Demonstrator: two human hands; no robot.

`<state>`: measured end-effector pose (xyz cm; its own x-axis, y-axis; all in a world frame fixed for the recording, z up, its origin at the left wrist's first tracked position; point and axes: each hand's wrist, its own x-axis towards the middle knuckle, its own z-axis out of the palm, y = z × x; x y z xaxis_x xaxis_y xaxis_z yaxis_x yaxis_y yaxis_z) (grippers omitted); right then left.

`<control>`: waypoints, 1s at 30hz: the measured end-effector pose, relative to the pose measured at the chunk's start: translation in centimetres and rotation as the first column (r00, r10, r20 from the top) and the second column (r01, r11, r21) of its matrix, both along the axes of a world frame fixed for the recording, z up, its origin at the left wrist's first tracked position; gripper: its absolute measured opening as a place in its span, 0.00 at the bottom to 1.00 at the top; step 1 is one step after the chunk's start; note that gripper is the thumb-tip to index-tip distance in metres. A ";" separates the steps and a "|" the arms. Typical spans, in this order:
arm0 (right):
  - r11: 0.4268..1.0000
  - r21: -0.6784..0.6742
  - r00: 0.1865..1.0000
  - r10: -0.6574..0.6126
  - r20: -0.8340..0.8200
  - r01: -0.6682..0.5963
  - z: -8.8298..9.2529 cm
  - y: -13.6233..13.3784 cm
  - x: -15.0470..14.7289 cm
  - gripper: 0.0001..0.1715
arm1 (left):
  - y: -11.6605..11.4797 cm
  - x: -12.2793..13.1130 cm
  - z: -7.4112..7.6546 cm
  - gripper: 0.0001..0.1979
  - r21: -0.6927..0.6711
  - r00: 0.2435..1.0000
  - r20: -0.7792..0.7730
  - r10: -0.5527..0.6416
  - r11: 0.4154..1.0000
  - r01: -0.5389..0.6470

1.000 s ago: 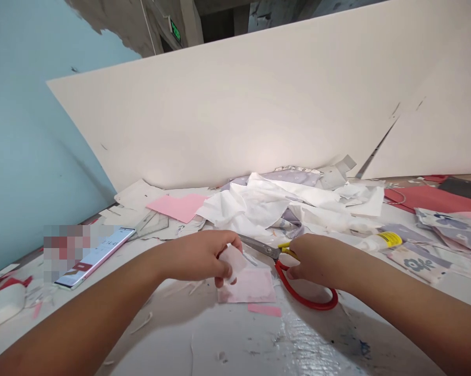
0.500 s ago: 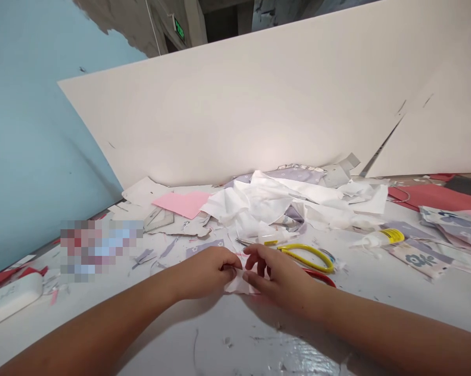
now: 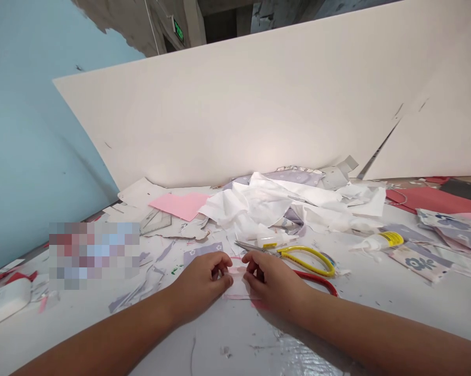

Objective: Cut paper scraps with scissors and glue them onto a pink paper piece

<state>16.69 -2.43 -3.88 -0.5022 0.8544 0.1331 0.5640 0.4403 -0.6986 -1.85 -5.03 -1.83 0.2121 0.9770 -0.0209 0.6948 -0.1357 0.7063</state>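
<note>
My left hand [image 3: 202,284] and my right hand [image 3: 272,282] lie close together on the white table [image 3: 235,339]. Both pinch a small pale pink piece of paper [image 3: 237,284] that rests flat between them. The fingertips of each hand curl onto the paper's upper edge. Just behind my right hand lie scissors with yellow and red handles [image 3: 309,263], untouched.
A heap of crumpled white paper [image 3: 282,206] and patterned scraps fills the table's middle. A pink sheet [image 3: 183,204] lies at the back left, a glue bottle [image 3: 378,241] to the right, red sheets [image 3: 427,198] far right. A large white board [image 3: 259,104] leans behind.
My right hand let go of the scissors and joined my left hand on the pink paper. Both hands now press it to the table.
</note>
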 end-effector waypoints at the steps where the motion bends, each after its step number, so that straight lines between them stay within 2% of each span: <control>1: 1.000 0.001 1.000 0.001 0.001 -0.001 0.0 0.0 0.0 0.13 | 0.0 0.0 0.0 0.08 0.008 1.000 -0.016 0.004 1.000 -0.004; 9: 1.000 -0.005 1.000 0.012 -0.006 -0.012 -0.1 -0.1 0.1 0.14 | 0.0 0.0 -0.2 0.08 0.035 1.000 -0.028 -0.002 0.999 0.003; 15: 1.000 0.013 0.998 0.020 -0.055 -0.019 0.2 -0.2 0.1 0.17 | -0.3 0.0 -0.3 0.07 0.107 0.999 0.044 0.023 0.994 -0.027; 19: 0.994 -0.081 0.994 0.065 -0.085 -0.072 0.6 -0.2 0.1 0.09 | -0.8 -0.1 -0.4 0.07 0.189 0.996 0.091 -0.007 0.982 -0.010; 21: 0.986 -0.147 0.986 0.055 -0.159 -0.079 0.6 -0.1 0.1 0.07 | -0.9 -0.2 -0.7 0.15 0.159 0.987 0.156 -0.027 0.987 0.002; 23: 0.977 -0.200 0.972 0.029 -0.233 -0.077 0.7 -0.2 0.0 0.07 | -0.9 -0.3 -1.3 0.23 0.070 0.969 0.249 -0.001 0.997 -0.017; 26: 0.955 -0.276 0.968 0.041 -0.247 -0.111 0.8 -0.5 0.0 0.07 | -0.8 0.0 -1.8 0.19 -0.004 0.942 0.328 0.070 0.997 -0.072; 30: 0.945 -0.298 0.962 0.056 -0.268 -0.138 1.2 -0.9 -0.1 0.07 | -1.0 0.8 -1.5 0.14 -0.005 0.948 0.318 -0.006 1.000 0.009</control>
